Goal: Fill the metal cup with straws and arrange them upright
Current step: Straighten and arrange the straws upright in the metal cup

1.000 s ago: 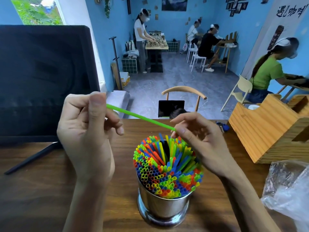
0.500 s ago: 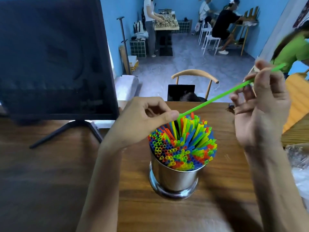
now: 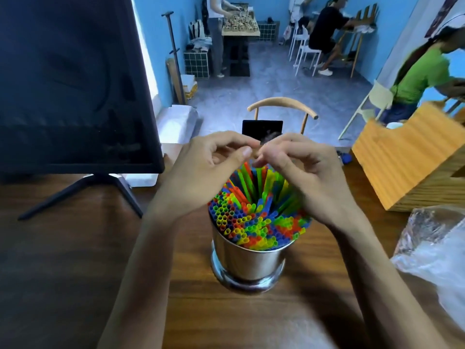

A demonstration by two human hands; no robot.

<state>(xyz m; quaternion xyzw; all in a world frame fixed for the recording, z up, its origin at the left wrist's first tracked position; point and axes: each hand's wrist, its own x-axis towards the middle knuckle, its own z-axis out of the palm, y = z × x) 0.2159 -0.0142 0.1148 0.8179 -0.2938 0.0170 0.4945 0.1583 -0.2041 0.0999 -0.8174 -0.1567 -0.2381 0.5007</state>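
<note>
Head view looks down on the metal cup (image 3: 247, 260), standing on the wooden table (image 3: 63, 260) right in front of the person and packed tight with bright straws (image 3: 254, 217), most upright, some leaning at the far side. Above the far rim the left hand (image 3: 201, 172) and right hand (image 3: 302, 172) meet fingertip to fingertip, fingers curled; whether they pinch a straw I cannot tell. A dark monitor (image 3: 70, 84) stands left, a wooden box (image 3: 407, 162) right, crumpled clear plastic (image 3: 435, 253) near it.
</note>
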